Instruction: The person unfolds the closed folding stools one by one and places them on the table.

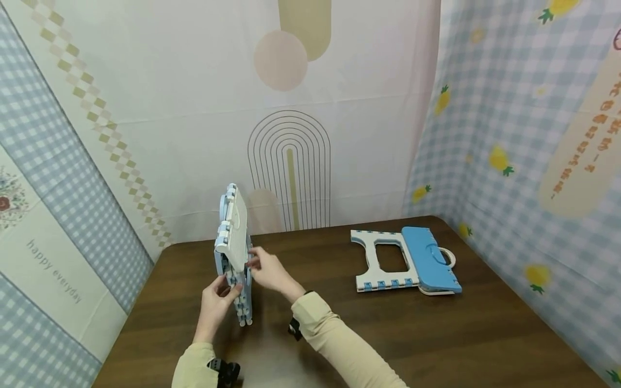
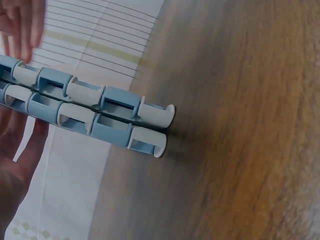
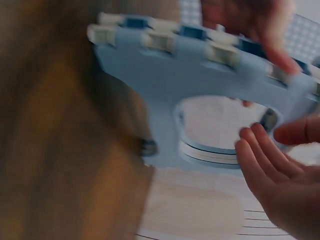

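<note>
Well left of the flat stool (image 1: 423, 264), the upright stool (image 1: 237, 229) looks light and stiff — probably hard plastic, perhaps slick, best gripped along its hinged edge (image 3: 159, 42). There the left hand (image 1: 213, 305) pinches it between thumb and fingers; the right hand's (image 1: 271, 272) nearly straight fingers, thumb apart, lie at the cutout rim (image 3: 209, 154).

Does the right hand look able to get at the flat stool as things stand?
Probably yes: only table shows between the right hand and the flat stool. It would first have to leave the upright stool, which the left hand also holds.
</note>
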Demonstrator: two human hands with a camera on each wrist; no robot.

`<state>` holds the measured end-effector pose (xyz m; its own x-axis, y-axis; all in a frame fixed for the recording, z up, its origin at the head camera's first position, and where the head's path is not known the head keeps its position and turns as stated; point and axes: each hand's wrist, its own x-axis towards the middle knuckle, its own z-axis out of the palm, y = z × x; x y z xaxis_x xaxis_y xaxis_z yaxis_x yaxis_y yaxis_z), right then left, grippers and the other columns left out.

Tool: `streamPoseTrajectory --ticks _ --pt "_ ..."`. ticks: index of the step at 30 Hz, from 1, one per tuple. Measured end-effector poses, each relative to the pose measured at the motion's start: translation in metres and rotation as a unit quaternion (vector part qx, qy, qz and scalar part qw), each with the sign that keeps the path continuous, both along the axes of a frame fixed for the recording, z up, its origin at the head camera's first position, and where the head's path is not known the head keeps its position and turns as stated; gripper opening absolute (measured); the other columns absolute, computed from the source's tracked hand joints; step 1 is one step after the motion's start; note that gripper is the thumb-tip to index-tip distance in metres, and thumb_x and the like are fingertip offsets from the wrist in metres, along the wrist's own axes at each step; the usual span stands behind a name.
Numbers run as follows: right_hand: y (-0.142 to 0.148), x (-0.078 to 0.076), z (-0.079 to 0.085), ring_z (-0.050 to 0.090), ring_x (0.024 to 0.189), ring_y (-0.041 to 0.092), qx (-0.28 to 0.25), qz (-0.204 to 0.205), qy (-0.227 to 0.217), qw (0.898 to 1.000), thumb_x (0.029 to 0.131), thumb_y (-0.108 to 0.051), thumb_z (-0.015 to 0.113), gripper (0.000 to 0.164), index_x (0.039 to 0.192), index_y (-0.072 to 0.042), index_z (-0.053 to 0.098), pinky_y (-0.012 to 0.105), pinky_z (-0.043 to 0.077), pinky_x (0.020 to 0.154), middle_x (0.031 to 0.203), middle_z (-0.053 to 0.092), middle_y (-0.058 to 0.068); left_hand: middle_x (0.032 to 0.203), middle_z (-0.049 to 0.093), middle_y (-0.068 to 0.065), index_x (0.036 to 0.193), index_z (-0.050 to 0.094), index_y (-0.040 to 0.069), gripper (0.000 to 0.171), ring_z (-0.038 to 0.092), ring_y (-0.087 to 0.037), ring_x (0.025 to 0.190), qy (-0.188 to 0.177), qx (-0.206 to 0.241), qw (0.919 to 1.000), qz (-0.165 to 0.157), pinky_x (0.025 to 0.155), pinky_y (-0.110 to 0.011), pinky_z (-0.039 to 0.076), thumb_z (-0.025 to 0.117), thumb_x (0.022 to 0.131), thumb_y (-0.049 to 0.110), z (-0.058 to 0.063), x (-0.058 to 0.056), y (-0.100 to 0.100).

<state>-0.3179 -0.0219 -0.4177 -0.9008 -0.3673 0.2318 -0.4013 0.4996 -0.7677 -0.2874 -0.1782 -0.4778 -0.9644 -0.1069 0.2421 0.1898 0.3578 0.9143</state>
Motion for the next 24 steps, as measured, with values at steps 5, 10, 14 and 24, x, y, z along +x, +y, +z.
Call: streamPoseTrajectory --ticks 5,10,14,24 --pt "-0.003 0.008 -0.022 0.059 0.104 0.020 0.036 0.071 -0.026 0.996 0.080 -0.002 0.052 0.044 0.124 -0.004 0.045 0.018 0.049 0.077 0.115 0.060 0.013 0.109 0.061 -0.021 0.114 0.056 -0.001 0.041 0.049 0.016 0.083 -0.004 0.006 1.0000 -0.006 0.093 -0.041 0.046 0.066 0.081 0.020 0.000 0.001 0.000" --pt "-0.008 0.017 -0.035 0.057 0.105 0.015 0.012 0.099 -0.018 0.995 0.078 -0.011 0.059 0.054 0.128 -0.006 0.039 0.017 0.048 0.079 0.119 0.056 0.011 0.110 0.060 -0.021 0.115 0.055 -0.001 0.041 0.049 0.015 0.084 -0.007 0.007 0.9999 -0.001 0.093 -0.041 0.045 0.065 0.081 0.021 0.001 0.002 0.000" --pt "-0.011 0.020 -0.044 0.054 0.107 0.011 -0.010 0.099 -0.013 0.995 0.081 -0.023 0.063 0.061 0.133 -0.009 0.034 0.020 0.048 0.082 0.125 0.052 0.010 0.111 0.061 -0.021 0.115 0.055 -0.001 0.041 0.049 0.013 0.084 -0.008 0.004 1.0000 0.003 0.092 -0.040 0.046 0.065 0.082 0.021 0.001 0.004 -0.001" --pt "-0.007 0.018 -0.053 0.058 0.107 0.013 0.005 0.086 0.063 0.994 0.089 -0.029 0.054 0.046 0.129 -0.012 0.039 0.021 0.050 0.082 0.121 0.057 0.010 0.112 0.061 -0.020 0.114 0.056 0.000 0.041 0.057 -0.006 0.097 0.005 -0.002 0.9999 -0.013 0.091 -0.040 0.047 0.066 0.081 0.021 0.000 0.003 -0.002"
